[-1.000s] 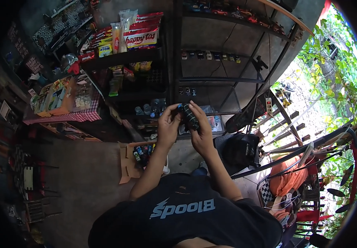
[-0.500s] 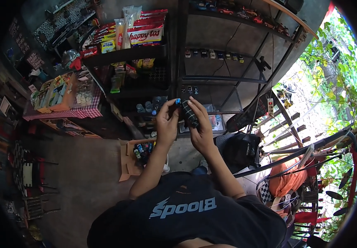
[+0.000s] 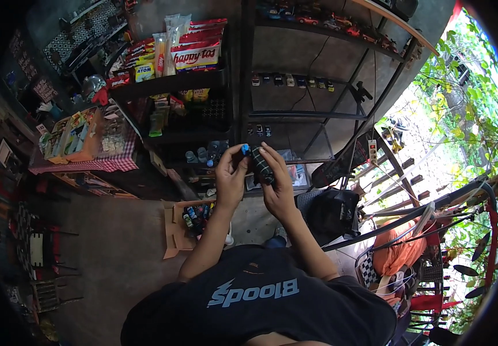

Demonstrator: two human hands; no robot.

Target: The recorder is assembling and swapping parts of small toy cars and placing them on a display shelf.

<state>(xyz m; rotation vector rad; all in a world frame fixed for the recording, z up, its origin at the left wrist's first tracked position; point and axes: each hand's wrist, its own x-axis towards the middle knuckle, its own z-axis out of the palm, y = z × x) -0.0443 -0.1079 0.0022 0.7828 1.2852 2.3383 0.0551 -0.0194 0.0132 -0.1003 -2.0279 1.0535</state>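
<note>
In front of my chest, both hands are raised and meet around one spot. My left hand (image 3: 230,181) is closed, thumb and fingers pinching a small bright blue thing (image 3: 245,150), whose kind I cannot make out. My right hand (image 3: 279,187) is closed around a dark, rounded item with thin pale grid lines (image 3: 261,166), perhaps cloth. It lies against the blue thing, and the fingers hide part of both. Below my left forearm, an opened cardboard box (image 3: 171,233) on the floor holds several small toy cars (image 3: 191,216), partly covered by the arm.
Ahead stands a dark metal rack (image 3: 306,115) with rows of toy cars (image 3: 289,81). To its left are a snack shelf (image 3: 168,83) and a table with a red checked cloth (image 3: 110,164). A black bag (image 3: 332,210) and orange cloth (image 3: 396,248) lie at the right.
The view has shifted slightly. Both hands stay together in nearly the same pose, and a little more of the blue thing shows above the left fingers.
</note>
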